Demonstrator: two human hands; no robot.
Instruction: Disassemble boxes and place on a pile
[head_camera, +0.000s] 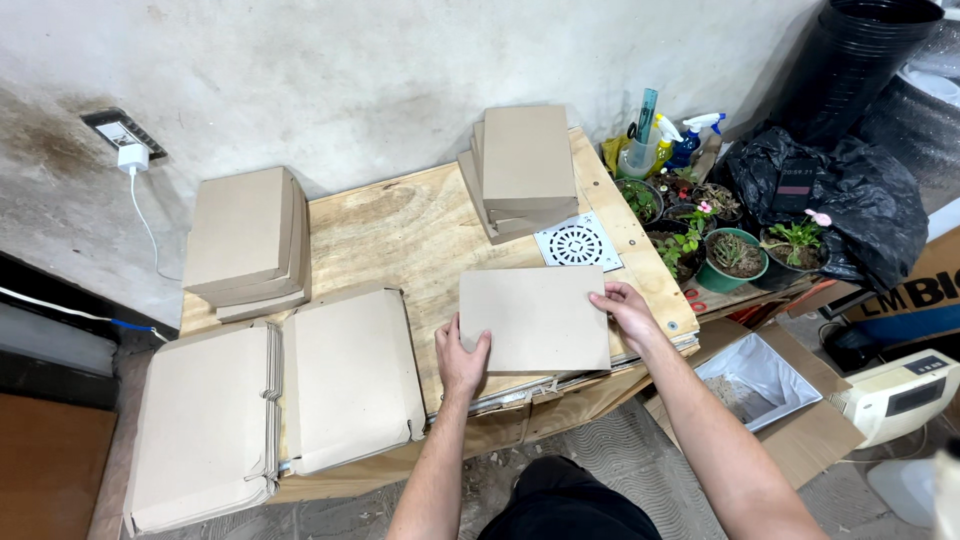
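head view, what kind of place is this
Probably a home workshop or packing corner. Flat cardboard boxes are stacked on a rough plywood table, both hands hold a cardboard sheet, and potted plants and spray bottles crowd one end.

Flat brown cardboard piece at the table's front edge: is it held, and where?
Yes. The left hand grips the flat brown cardboard piece at its lower left corner, and the right hand holds its right edge; it lies on the wooden table.

left hand (462, 352) + right hand (625, 308) grip flat cardboard box (535, 318) | wooden table (400, 225) | stacks beside
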